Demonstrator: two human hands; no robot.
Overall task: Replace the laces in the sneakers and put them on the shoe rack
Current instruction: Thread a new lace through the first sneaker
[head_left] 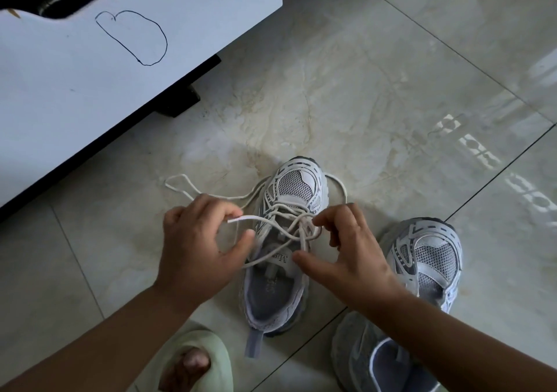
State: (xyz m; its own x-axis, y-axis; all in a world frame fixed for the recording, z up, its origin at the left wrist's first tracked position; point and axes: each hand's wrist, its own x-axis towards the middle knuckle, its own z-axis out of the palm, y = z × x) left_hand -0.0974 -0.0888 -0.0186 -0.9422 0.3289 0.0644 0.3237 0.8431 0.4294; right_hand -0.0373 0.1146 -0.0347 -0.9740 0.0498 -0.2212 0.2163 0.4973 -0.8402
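Fingers [233, 211] of the left hand [196, 247] are pinched shut on the stiff tip of the white lace [280, 226], thumb spread below; the fingers of the right hand [349, 247] are curled closed on the crossing strands over the tongue, with the thumb held out toward the shoe's opening.

Only the head view is given. It shows the sneaker being laced [283, 247] standing on the tiled floor [361, 90], toe pointing away from the person, roughly in the middle of the lower half of the floor seen here. Its lace runs through the lower eyelets and crosses loosely higher up, and long slack loops trail on the tiles to either side of the toe. The second sneaker [428, 259] stands just beside it on the right and shows no lace over its tongue, as far as can be seen. A white cabinet [90, 69] with a pen scribble fills the upper left corner; a foot in a green slipper [193, 358] sits at the bottom edge.

Judged from this, the first shoe is partly threaded and neither tightened nor tied; the second shoe is yet to be laced. No shoe rack is visible, so placing the pair is also left.
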